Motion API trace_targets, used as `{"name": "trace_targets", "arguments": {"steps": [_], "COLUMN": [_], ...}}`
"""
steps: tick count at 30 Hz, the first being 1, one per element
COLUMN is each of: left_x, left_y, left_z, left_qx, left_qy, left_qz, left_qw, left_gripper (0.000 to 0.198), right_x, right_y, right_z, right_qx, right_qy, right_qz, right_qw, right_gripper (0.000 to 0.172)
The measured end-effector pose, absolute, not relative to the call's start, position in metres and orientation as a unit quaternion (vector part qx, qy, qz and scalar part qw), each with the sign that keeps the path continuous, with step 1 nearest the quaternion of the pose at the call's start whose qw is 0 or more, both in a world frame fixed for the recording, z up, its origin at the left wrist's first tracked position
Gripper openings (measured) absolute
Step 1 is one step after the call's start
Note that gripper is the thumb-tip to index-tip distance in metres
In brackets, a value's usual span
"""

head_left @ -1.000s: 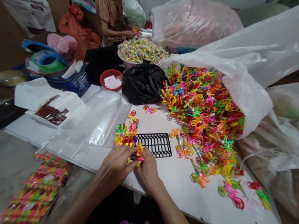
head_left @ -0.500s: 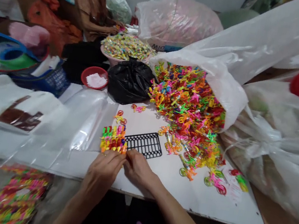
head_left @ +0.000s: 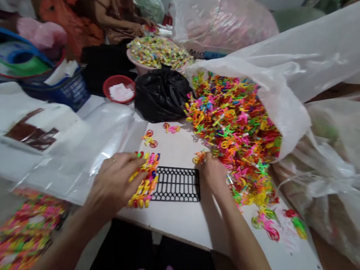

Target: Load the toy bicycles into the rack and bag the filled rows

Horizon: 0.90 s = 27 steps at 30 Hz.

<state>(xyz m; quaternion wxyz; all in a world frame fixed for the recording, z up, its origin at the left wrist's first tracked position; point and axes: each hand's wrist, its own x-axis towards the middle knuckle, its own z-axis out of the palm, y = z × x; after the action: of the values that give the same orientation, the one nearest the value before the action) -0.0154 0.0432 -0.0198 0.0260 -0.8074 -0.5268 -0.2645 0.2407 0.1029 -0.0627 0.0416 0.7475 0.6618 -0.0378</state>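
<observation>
A black plastic grid rack (head_left: 177, 185) lies on the white table, its left part covered by rows of small colourful plastic toys (head_left: 146, 189). My left hand (head_left: 116, 182) rests over these rows with its fingers stretched out. To the right, beyond the rack's far corner, my right hand (head_left: 215, 174) has its fingertips closed on an orange and yellow toy bicycle (head_left: 199, 157); the fingers partly hide it. A big heap of similar toys (head_left: 234, 121) spills from a white sack just past that hand. Two loose toys, a yellow-red one (head_left: 149, 139) and a pink one (head_left: 171, 128), lie behind the rack.
A black bag (head_left: 162, 95), a red bowl of white material (head_left: 119, 89) and a basin of small wrapped pieces (head_left: 159, 52) stand at the back. Clear plastic sheets (head_left: 95, 144) cover the table's left. Another person (head_left: 118, 9) sits behind, hands on small items.
My right hand has left the filled rows and moved right and away to the toy bicycle. My left hand has shifted left and now lies spread over the rows.
</observation>
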Motion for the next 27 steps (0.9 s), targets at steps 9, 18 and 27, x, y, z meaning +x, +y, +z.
{"name": "trace_targets", "arguments": {"steps": [9,18,27], "left_x": [-0.004,0.003,0.005], "left_y": [0.064,0.065,0.062], "left_z": [-0.032,-0.032,-0.03], "left_qx": [-0.799,-0.806,-0.813], "left_qy": [-0.553,-0.554,-0.537], "left_qz": [-0.208,-0.187,-0.22], "left_qw": [-0.111,-0.09,-0.048], "left_gripper": [0.018,0.019,0.025], "right_x": [0.215,0.164,0.15], "right_y": [0.095,0.06,0.074], "right_z": [-0.046,-0.097,-0.107], "right_qx": [0.615,0.564,0.576], "right_qy": [0.651,0.555,0.682], "right_qz": [-0.29,-0.495,-0.335], "right_qw": [-0.338,-0.358,-0.301], "right_gripper": [0.043,0.017,0.017]}}
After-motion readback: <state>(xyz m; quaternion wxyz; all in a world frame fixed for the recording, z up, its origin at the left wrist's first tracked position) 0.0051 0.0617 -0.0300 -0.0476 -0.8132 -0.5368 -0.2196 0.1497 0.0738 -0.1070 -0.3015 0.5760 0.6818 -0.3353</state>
